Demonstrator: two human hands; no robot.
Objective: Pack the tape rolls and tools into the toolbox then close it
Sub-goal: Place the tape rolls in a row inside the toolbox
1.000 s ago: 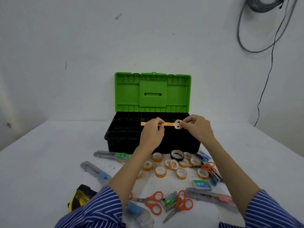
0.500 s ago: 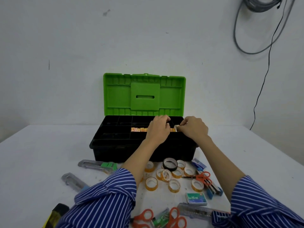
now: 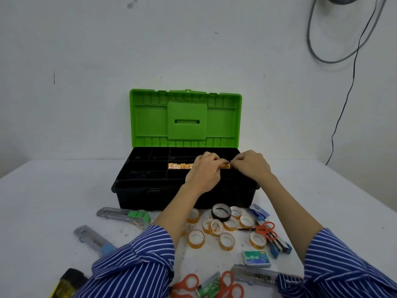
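Note:
The black toolbox (image 3: 150,196) stands open on the table, its green lid (image 3: 185,119) upright. A row of small orange tape rolls (image 3: 180,166) lies in a tray compartment. My left hand (image 3: 204,171) and my right hand (image 3: 252,165) meet over the tray's right part, both pinching the right end of the row, where a tape roll (image 3: 226,166) shows between the fingertips. Several loose tape rolls (image 3: 196,238) and a black tape roll (image 3: 220,212) lie in front of the box.
Box cutters (image 3: 124,216) (image 3: 94,239) lie at the left. Orange scissors (image 3: 264,230), a blue stapler (image 3: 279,247) and a staples box (image 3: 256,258) sit at the right. More scissors (image 3: 229,284) and a clear cutter (image 3: 253,276) lie near the front edge. Cables (image 3: 352,61) hang on the wall.
Both hands have lowered from above the box into the tray, bringing the held roll down onto the right end of the row. The camera moved closer.

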